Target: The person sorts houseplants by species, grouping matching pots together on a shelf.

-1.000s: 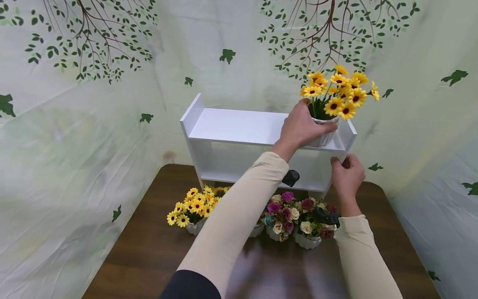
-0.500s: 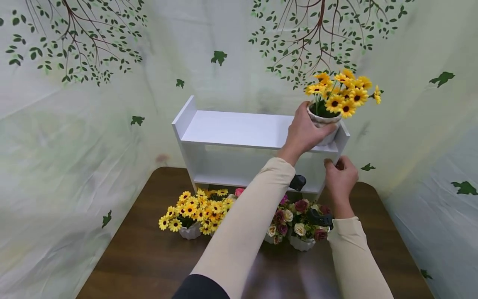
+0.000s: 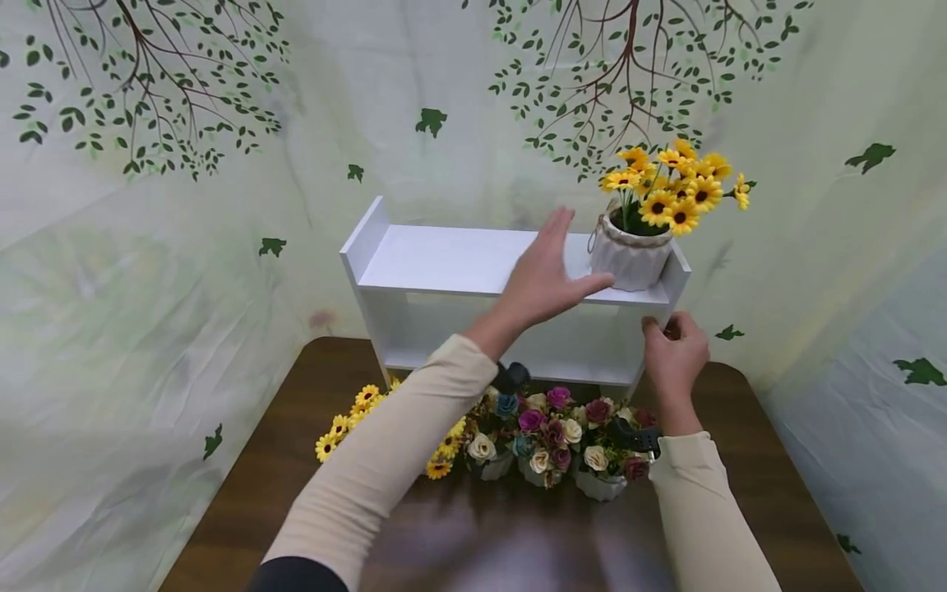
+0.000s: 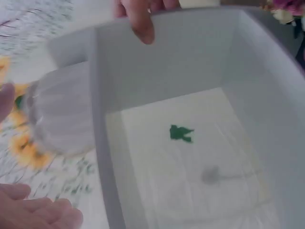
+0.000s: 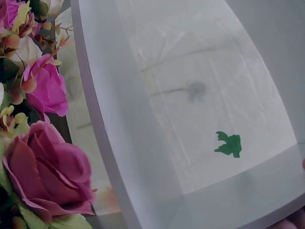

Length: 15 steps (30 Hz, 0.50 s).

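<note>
A white ribbed flowerpot point(image 3: 631, 256) with twine round its rim holds yellow sunflowers point(image 3: 676, 189). It stands upright at the right end of the top board of a white two-tier shelf point(image 3: 451, 259). Just left of the pot is my left hand point(image 3: 543, 275), fingers straight and thumb spread, apart from it. In the left wrist view, that hand's fingers point(image 4: 40, 210) show below the pot point(image 4: 62, 112). My right hand point(image 3: 675, 349) grips the front edge of the shelf's right side panel, its thumb in front; its fingertips point(image 5: 290, 224) barely show in the right wrist view.
Along the front of the shelf, on the dark wooden table point(image 3: 244, 493), stand several potted flowers: yellow sunflowers point(image 3: 366, 403) at left, partly behind my left sleeve, and mixed roses point(image 3: 551, 436) at right. A leaf-printed cloth point(image 3: 222, 271) hangs behind.
My left hand has let go of the sunflower pot and moved left, its fingers opening. The pot stays on the top board. My right hand keeps its grip on the side panel.
</note>
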Each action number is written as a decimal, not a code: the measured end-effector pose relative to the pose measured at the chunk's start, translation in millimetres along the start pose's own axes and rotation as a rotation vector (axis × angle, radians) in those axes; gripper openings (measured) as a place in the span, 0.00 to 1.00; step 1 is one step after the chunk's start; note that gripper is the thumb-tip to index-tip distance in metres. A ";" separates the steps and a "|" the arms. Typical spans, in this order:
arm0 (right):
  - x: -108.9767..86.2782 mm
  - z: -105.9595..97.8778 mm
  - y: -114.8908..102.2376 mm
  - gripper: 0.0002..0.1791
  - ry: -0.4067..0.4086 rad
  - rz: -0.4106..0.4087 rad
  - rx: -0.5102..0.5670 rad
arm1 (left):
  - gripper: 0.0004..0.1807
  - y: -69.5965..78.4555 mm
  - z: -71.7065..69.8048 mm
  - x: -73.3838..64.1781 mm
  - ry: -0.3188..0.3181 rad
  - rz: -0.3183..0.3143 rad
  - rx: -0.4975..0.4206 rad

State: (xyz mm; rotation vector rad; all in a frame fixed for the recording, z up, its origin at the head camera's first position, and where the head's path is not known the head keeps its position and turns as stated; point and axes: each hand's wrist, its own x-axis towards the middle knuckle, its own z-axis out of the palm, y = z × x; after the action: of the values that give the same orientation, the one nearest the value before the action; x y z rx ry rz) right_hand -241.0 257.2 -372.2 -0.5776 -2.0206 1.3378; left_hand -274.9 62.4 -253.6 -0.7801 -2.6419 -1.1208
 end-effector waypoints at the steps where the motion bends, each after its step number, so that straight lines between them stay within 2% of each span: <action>1: -0.7 -0.1 0.4 0.13 -0.004 0.011 -0.001 | 0.52 -7.8 -7.5 -11.2 0.048 0.020 0.004; 3: -1.8 -0.3 1.2 0.13 -0.011 0.039 0.006 | 0.43 -27.2 -22.2 -35.7 0.139 0.051 -0.017; 6: -1.4 -0.3 0.9 0.13 -0.010 0.049 0.022 | 0.31 -64.2 -43.2 -72.4 0.265 0.095 -0.068; 8: -0.9 -0.1 0.3 0.13 -0.009 0.054 0.034 | 0.25 -89.5 -56.4 -97.6 0.325 0.079 -0.081; 11: -0.4 0.7 0.2 0.13 -0.008 0.057 0.038 | 0.19 -127.2 -71.6 -136.9 0.417 -0.017 -0.097; 15: -0.3 0.8 1.3 0.12 -0.006 0.078 0.058 | 0.16 -169.6 -83.6 -187.8 0.530 -0.252 -0.128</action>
State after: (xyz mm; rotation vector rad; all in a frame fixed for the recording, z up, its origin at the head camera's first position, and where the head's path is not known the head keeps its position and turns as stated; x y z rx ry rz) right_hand -241.3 257.0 -373.7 -0.6322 -1.9744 1.4409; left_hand -208.6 -170.5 -364.8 -0.1283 -2.2692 -1.3448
